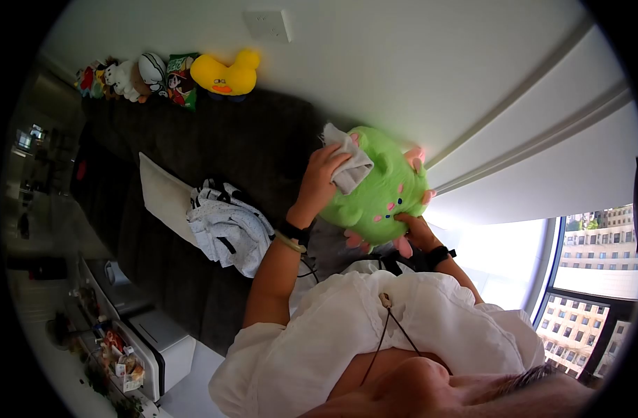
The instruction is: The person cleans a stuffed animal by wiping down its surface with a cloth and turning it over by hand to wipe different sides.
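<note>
A round green plush toy [374, 198] with pink feet and a small stitched face rests at the sofa's end, by the wall. My left hand [322, 177] is closed on a light grey cloth [350, 164], which it presses against the toy's upper left side. On the toy's lower right edge, my right hand [418, 231] grips it with the thumb in front; its other fingers are mostly hidden. Dark bands circle both wrists.
The dark sofa [263, 132] carries a white-and-black patterned fabric [228, 223] and a pale cushion [162, 191]. Several plush toys, including a yellow duck [225, 73], line its back. A curtain [528, 153] and a window [577, 327] are at right, a snack-filled cart [134, 355] at lower left.
</note>
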### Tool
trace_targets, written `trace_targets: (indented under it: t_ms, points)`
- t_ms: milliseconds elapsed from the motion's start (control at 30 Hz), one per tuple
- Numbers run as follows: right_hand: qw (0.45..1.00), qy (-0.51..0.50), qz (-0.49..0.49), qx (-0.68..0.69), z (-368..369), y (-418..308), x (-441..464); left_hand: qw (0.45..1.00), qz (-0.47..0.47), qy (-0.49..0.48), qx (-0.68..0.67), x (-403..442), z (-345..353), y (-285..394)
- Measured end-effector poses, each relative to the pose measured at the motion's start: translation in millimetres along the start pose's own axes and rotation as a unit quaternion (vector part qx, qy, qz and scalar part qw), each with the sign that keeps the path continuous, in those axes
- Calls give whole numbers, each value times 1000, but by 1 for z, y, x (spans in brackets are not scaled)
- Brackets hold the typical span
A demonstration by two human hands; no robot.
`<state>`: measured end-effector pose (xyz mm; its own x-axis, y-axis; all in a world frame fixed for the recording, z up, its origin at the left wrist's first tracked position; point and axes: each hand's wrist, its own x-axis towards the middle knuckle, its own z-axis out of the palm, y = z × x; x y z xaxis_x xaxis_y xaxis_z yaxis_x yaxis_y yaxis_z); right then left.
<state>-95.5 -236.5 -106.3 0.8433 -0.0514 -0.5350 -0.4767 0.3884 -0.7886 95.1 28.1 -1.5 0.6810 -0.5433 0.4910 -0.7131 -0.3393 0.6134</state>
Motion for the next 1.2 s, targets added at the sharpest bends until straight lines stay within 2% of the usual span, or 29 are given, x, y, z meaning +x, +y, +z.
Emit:
trace_targets:
  t_ms: [100, 300, 333, 433, 533, 633, 733, 833, 933, 1133, 1200]
  points:
    - [1000, 11, 15, -3, 1, -5, -4, 991, -49, -106, 65, 5, 27, -22]
    - [1000, 22, 20, 2, 1, -7, -2, 960, -178, -37, 214, 20, 20, -60]
    - [1000, 19, 22, 6, 2, -9, -3, 966, -184, -16, 182, 23, 19, -67]
    - [1000, 17, 25, 8, -2, -6, 0, 981, -168, 88, -27, 38, 16, -68]
    - [999, 16, 30, 7, -4, -4, 1, 983, -87, 104, -124, 57, 16, -44]
    - [999, 15, 47, 2, -13, 3, 7, 995, 52, -72, 41, 67, 26, -25]
    - [999, 26, 45, 8, -14, 6, 8, 985, 74, -133, 81, 68, 50, -20]
    - [999, 17, 25, 19, -19, 14, 12, 987, -32, -146, -63, 82, 54, -32]
    - [999, 21, 37, 8, -18, 12, 8, 949, -238, -150, -140, 93, 42, -36]
    - [999, 24, 27, 34, -6, -6, -1, 903, -334, -250, -102, 45, 36, -106]
    - [999, 17, 14, 48, -8, -1, 1, 907, -340, -210, -134, 5, 36, -116]
